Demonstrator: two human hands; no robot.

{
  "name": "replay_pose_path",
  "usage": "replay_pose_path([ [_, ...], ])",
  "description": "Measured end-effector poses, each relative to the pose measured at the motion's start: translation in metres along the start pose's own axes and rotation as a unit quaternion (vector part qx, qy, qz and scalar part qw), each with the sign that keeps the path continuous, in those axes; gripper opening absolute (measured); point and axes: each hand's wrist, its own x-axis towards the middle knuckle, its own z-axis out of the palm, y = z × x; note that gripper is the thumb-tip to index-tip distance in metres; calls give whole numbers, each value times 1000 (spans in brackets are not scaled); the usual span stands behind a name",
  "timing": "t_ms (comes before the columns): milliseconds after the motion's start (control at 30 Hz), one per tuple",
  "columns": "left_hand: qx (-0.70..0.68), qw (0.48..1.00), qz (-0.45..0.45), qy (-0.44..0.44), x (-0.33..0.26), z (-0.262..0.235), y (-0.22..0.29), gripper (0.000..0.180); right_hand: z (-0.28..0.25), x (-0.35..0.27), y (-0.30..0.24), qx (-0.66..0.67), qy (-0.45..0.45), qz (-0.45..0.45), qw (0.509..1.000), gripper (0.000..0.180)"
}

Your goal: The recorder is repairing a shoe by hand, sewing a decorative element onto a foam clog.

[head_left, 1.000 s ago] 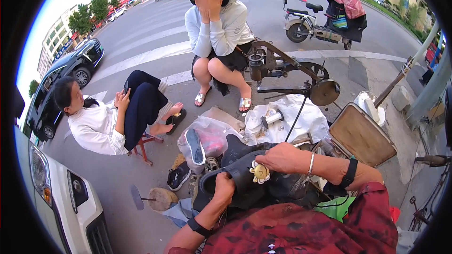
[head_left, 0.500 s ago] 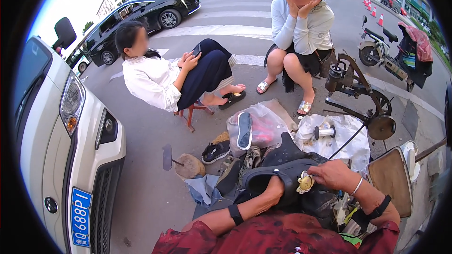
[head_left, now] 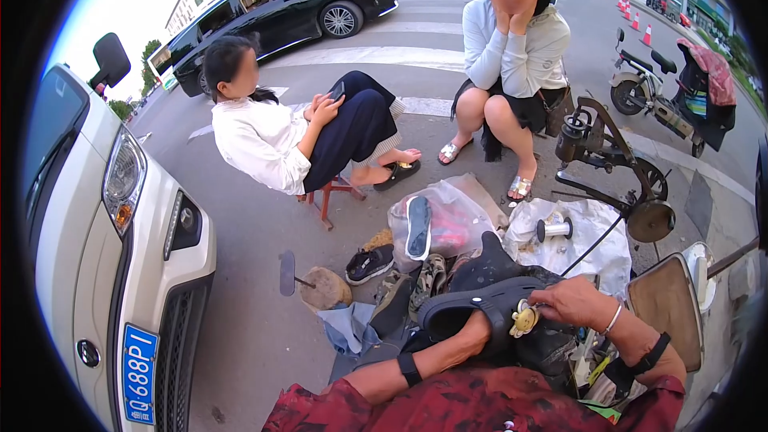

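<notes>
In the head view, low and right of centre, the left hand (head_left: pixel 472 334) is thrust inside a black clog (head_left: pixel 480 310), its fingers hidden, so I cannot tell their state. The right hand (head_left: pixel 572 302) has its fingers pinched closed on a small yellow charm (head_left: pixel 524 318) at the clog's strap. A grey sandal (head_left: pixel 417 226) lies on a plastic bag (head_left: pixel 456 220) just above.

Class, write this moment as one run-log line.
left hand: inside black clog | right hand: pinching yellow charm on clog | setting: roadside

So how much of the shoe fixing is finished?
Done: can't tell. In hand: the left hand is tucked inside a black clog while the right hand presses a small yellow charm on it. Left: other shoes lie waiting on the ground.
</notes>
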Motion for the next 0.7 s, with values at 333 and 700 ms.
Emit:
replay_pose_path([
  [333,21,999,-10,24,-3,-10,-11,31,2,5,-5,6,-17,23,1000,23],
  [700,114,993,-32,-10,1,-9,0,32,30,1,-1,76,1,38,996,22],
])
